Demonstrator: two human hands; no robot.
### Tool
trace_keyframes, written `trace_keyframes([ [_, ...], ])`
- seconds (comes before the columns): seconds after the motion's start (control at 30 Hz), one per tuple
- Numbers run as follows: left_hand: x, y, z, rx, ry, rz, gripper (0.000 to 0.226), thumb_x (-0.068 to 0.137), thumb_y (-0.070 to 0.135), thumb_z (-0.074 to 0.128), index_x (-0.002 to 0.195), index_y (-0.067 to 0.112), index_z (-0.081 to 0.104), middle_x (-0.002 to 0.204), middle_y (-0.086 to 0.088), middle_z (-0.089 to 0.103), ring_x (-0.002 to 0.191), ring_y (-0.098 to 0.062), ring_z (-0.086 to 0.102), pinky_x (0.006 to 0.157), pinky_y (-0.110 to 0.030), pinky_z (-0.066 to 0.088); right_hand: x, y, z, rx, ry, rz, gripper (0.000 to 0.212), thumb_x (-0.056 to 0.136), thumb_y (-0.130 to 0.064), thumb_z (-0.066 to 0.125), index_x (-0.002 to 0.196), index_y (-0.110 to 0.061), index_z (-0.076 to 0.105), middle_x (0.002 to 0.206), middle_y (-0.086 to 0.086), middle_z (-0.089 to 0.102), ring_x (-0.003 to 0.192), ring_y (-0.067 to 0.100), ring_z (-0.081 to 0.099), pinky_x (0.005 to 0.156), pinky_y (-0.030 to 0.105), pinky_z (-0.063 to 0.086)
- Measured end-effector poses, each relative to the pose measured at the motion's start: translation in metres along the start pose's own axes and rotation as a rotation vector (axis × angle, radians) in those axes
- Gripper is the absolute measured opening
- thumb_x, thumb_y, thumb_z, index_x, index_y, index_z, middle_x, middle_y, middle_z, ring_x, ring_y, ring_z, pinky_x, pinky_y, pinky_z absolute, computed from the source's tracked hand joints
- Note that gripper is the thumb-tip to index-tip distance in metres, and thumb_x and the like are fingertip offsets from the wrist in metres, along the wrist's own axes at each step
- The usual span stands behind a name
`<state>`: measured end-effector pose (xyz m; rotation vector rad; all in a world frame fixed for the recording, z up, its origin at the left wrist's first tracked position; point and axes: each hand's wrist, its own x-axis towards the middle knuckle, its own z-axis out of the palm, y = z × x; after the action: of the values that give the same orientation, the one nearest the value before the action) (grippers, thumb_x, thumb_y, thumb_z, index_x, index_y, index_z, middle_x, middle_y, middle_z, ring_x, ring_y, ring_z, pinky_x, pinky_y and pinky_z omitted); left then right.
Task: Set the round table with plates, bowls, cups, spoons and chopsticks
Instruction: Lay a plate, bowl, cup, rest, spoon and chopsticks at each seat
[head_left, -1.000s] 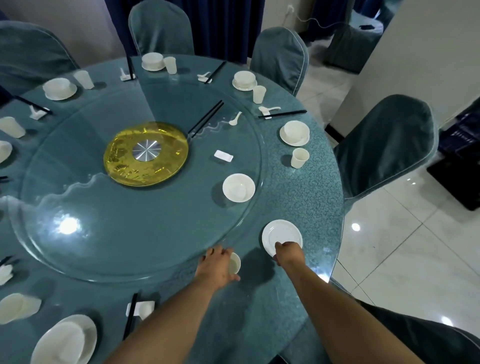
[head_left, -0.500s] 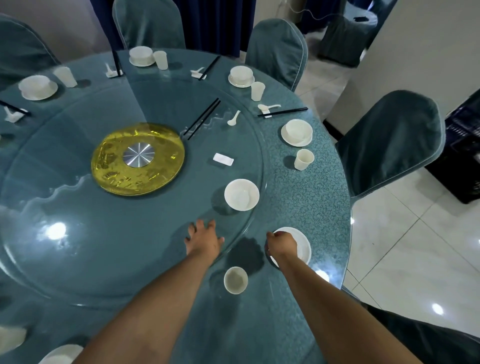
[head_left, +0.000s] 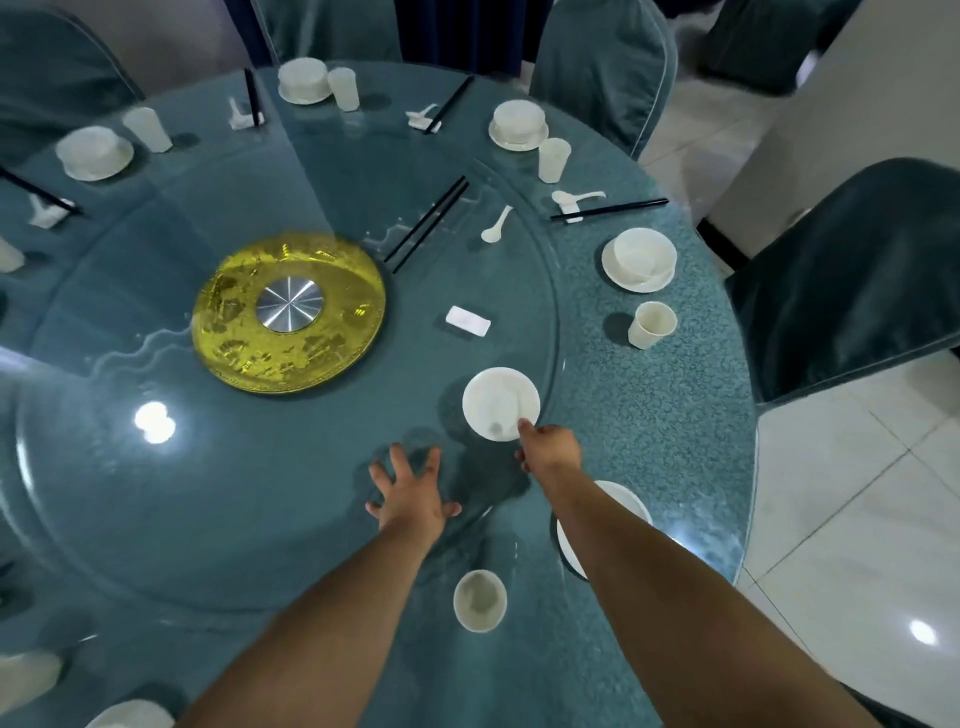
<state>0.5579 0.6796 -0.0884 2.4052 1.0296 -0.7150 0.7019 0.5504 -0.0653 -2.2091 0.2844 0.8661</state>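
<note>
A white bowl (head_left: 498, 400) sits on the glass turntable (head_left: 208, 467) near its right rim. My right hand (head_left: 550, 452) reaches over the rim, and its fingertips pinch the bowl's near edge. To the left, my left hand (head_left: 410, 493) lies on the glass with fingers spread, holding nothing. Under my right forearm a white plate (head_left: 626, 504) rests on the table near the edge, partly hidden. A white cup (head_left: 479, 600) stands between my forearms. Black chopsticks (head_left: 428, 223), a white spoon (head_left: 497, 226) and a white rest (head_left: 467, 320) lie loose on the turntable.
A yellow disc (head_left: 288, 306) marks the turntable's centre. Set places ring the far side: a bowl on a plate (head_left: 640, 258), a cup (head_left: 652, 325), chopsticks with a spoon (head_left: 608, 208). A covered chair (head_left: 852, 270) stands at the right, tiled floor (head_left: 857, 519) beyond the table edge.
My right hand left the plate and moved forward to the bowl's rim. My left hand let go of the cup and moved onto the glass, fingers spread.
</note>
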Motion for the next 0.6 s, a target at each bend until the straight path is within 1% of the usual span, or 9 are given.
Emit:
trace_keyframes([
  [0.03,0.0,0.0,0.001,0.0,-0.004,0.001,0.09,0.082,0.052,0.071,0.149,0.047,0.012,0.155,-0.003,-0.018,0.144,-0.046,-0.01,0.106,-0.073,0.026,0.003,-0.001,0.001,-0.001,-0.005,0.007,0.038,0.092,-0.043,0.047,0.088,-0.011,0.069,0.06,-0.003,0.067,0.063,0.017,0.067,0.061,0.028,0.051],
  [0.07,0.0,0.0,0.001,-0.003,-0.005,0.001,0.09,0.082,0.052,0.071,0.149,0.047,0.012,0.155,-0.003,-0.018,0.144,-0.046,-0.011,0.106,-0.074,0.025,0.005,0.0,0.003,0.003,-0.008,0.011,0.036,0.092,-0.038,0.048,0.089,-0.01,0.07,0.063,-0.002,0.068,0.073,0.022,0.069,0.069,0.032,0.055],
  [0.1,0.001,0.001,0.001,-0.006,-0.003,-0.001,0.09,0.082,0.051,0.071,0.149,0.046,0.011,0.154,-0.003,-0.018,0.144,-0.046,-0.011,0.106,-0.074,0.024,0.006,0.0,0.003,0.006,-0.009,0.016,0.033,0.091,-0.033,0.049,0.087,-0.009,0.071,0.066,-0.001,0.07,0.081,0.025,0.07,0.078,0.035,0.056],
  [0.13,0.001,0.001,0.001,-0.01,-0.002,-0.004,0.09,0.082,0.05,0.072,0.149,0.046,0.012,0.154,-0.003,-0.019,0.144,-0.046,-0.012,0.106,-0.074,0.024,0.006,0.001,0.003,0.006,-0.008,0.022,0.03,0.09,-0.028,0.049,0.085,-0.009,0.072,0.069,0.001,0.071,0.084,0.028,0.07,0.082,0.036,0.056],
  [0.2,0.001,0.002,0.001,-0.014,-0.003,-0.008,0.09,0.083,0.049,0.071,0.149,0.046,0.012,0.154,-0.003,-0.019,0.144,-0.047,-0.013,0.106,-0.074,0.022,0.006,0.005,0.001,0.014,0.003,0.033,0.027,0.086,-0.023,0.05,0.072,-0.012,0.071,0.069,0.003,0.071,0.084,0.029,0.07,0.081,0.035,0.056],
  [0.27,0.001,0.003,0.003,-0.015,-0.014,-0.007,0.089,0.083,0.048,0.071,0.149,0.045,0.012,0.155,-0.004,-0.019,0.144,-0.047,-0.014,0.107,-0.075,0.021,0.004,0.013,-0.005,0.012,0.033,0.049,0.03,0.084,-0.024,0.051,0.059,-0.016,0.066,0.061,0.001,0.067,0.08,0.03,0.068,0.073,0.031,0.052],
  [0.3,0.002,0.003,0.003,-0.019,-0.013,-0.007,0.089,0.084,0.048,0.071,0.149,0.046,0.011,0.155,-0.004,-0.019,0.144,-0.047,-0.014,0.107,-0.075,0.021,0.003,0.018,-0.01,0.003,0.045,0.055,0.031,0.084,-0.024,0.051,0.057,-0.017,0.065,0.059,0.0,0.065,0.079,0.029,0.067,0.07,0.029,0.049],
  [0.43,0.002,0.007,0.002,-0.027,-0.016,-0.018,0.088,0.083,0.048,0.071,0.149,0.047,0.012,0.156,-0.004,-0.018,0.144,-0.046,-0.013,0.107,-0.074,0.022,-0.005,0.05,-0.035,-0.019,0.073,0.063,0.032,0.086,-0.025,0.049,0.061,-0.017,0.068,0.065,0.001,0.068,0.081,0.028,0.065,0.072,0.027,0.045],
  [0.6,0.002,0.01,0.002,-0.028,-0.004,-0.031,0.086,0.082,0.049,0.072,0.147,0.048,0.016,0.155,-0.003,-0.014,0.144,-0.045,-0.009,0.104,-0.073,0.028,-0.02,0.091,-0.065,-0.005,0.118,0.089,0.032,0.087,-0.02,0.049,0.063,-0.017,0.07,0.077,0.006,0.074,0.084,0.028,0.064,0.08,0.031,0.048],
])
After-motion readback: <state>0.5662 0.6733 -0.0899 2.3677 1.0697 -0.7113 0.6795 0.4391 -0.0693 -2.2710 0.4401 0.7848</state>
